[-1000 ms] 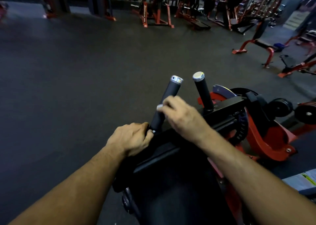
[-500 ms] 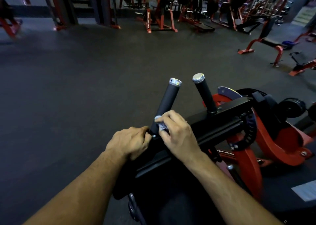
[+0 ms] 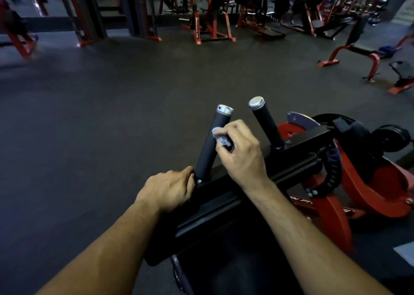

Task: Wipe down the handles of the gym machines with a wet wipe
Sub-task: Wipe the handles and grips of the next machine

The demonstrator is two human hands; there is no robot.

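Two black foam handles with silver end caps rise from a black crossbar (image 3: 298, 146) of a red and black machine. My right hand (image 3: 240, 153) holds a crumpled pale wet wipe (image 3: 220, 138) against the right side of the left handle (image 3: 212, 140), about halfway up. My left hand (image 3: 168, 189) grips the left end of the crossbar, right at the base of that handle. The right handle (image 3: 266, 124) stands free, untouched.
The red machine frame (image 3: 369, 189) and a black weight plate (image 3: 389, 138) lie to the right. Dark rubber floor (image 3: 100, 126) spreads ahead and left. Red benches (image 3: 358, 52) and racks (image 3: 206, 25) line the back of the gym.
My right hand with the wipe slid down to the left handle's base, then back up to mid-handle. My left hand stayed at the base.
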